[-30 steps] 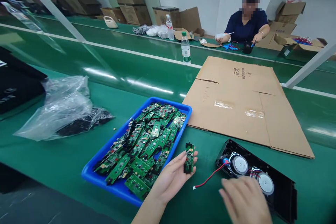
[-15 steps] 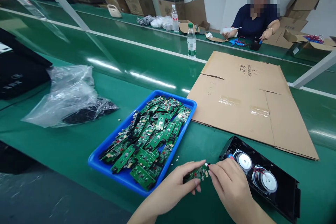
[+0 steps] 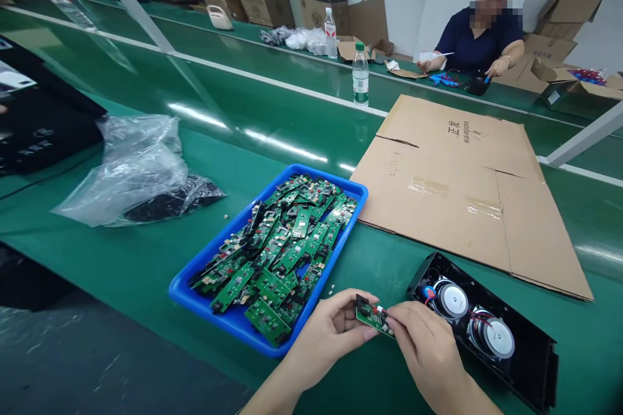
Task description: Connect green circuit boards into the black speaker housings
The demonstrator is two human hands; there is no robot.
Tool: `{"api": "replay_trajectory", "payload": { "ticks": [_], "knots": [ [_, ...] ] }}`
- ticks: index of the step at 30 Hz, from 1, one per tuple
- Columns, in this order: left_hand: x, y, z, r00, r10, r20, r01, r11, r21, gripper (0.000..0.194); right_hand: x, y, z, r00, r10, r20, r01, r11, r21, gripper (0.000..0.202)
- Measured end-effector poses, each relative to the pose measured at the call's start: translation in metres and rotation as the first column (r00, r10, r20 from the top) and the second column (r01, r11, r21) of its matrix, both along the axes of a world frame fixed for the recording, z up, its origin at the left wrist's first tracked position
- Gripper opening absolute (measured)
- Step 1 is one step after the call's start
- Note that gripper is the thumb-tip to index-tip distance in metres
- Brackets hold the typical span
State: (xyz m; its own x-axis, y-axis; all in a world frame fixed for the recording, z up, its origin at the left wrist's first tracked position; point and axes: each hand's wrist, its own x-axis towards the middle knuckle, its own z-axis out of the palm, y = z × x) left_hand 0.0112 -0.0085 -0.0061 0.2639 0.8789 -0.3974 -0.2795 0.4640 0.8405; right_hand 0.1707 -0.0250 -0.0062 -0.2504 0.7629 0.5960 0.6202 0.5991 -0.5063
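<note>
My left hand [image 3: 335,331] grips a small green circuit board [image 3: 370,315] between thumb and fingers, tilted above the table. At the board's right part, the fingertips of my right hand [image 3: 426,340] are pinched by a small white plug [image 3: 380,309] with a bit of red wire; they partly hide it. Just to the right lies an open black speaker housing [image 3: 528,353] with two round speakers [image 3: 453,299] and thin red wires. A blue tray [image 3: 178,295] heaped with green circuit boards [image 3: 302,220] stands left of my hands.
Flattened cardboard [image 3: 438,162] lies behind the housing. Clear plastic bags [image 3: 141,162] and a black box [image 3: 43,117] are at left. A green-capped bottle [image 3: 361,78] stands past the tray. Across the line, a person [image 3: 479,39] handles parts beside open cartons [image 3: 559,91].
My left hand has turned the circuit board, so more of its face and a black end part show. My right fingertips stay close to the white plug. The whole view has shifted slightly.
</note>
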Motion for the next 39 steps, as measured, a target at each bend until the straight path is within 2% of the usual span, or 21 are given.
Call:
{"api": "replay_trajectory", "payload": {
  "ticks": [5, 11, 15, 19, 23, 28, 31, 36, 39],
  "knots": [
    [-0.001, 0.0, -0.006, 0.998, -0.056, 0.038, 0.058, 0.997, -0.058, 0.034, 0.0, 0.0, 0.0, 0.999, -0.013, 0.048, 0.011, 0.999, 0.048, 0.02],
    [-0.011, 0.003, -0.003, 0.978, -0.21, 0.002, 0.21, 0.975, 0.072, 0.037, 0.005, 0.0, 0.0, 0.995, 0.065, 0.08, -0.069, 0.997, 0.039, 0.018],
    [-0.014, 0.008, 0.004, 0.954, -0.293, -0.064, 0.299, 0.946, 0.125, 0.026, 0.008, -0.001, -0.001, 0.99, 0.085, 0.114, -0.089, 0.996, 0.032, 0.023],
    [-0.013, 0.011, 0.007, 0.966, -0.251, -0.058, 0.257, 0.955, 0.15, 0.019, 0.008, -0.002, 0.0, 0.978, 0.111, 0.176, -0.12, 0.992, 0.04, 0.027],
    [-0.013, 0.011, 0.006, 0.977, -0.205, -0.053, 0.211, 0.967, 0.14, 0.018, 0.006, -0.002, -0.005, 0.983, 0.067, 0.168, -0.079, 0.995, 0.062, 0.024],
    [-0.012, 0.01, 0.006, 0.968, -0.251, -0.015, 0.25, 0.957, 0.146, 0.016, 0.002, -0.002, -0.012, 0.991, 0.063, 0.119, -0.073, 0.994, 0.081, 0.023],
    [-0.009, 0.01, 0.007, 0.971, -0.237, -0.017, 0.236, 0.958, 0.16, 0.014, 0.002, -0.003, -0.011, 0.994, 0.059, 0.097, -0.066, 0.995, 0.077, 0.021],
    [-0.005, 0.008, 0.009, 0.961, -0.277, -0.02, 0.276, 0.949, 0.154, 0.014, 0.005, -0.005, -0.01, 0.995, 0.086, 0.05, -0.09, 0.993, 0.082, 0.019],
    [-0.003, 0.006, 0.003, 0.968, -0.252, -0.003, 0.25, 0.959, 0.136, 0.02, 0.004, -0.005, -0.01, 0.993, 0.051, 0.109, -0.061, 0.994, 0.093, 0.024]
  ]
}}
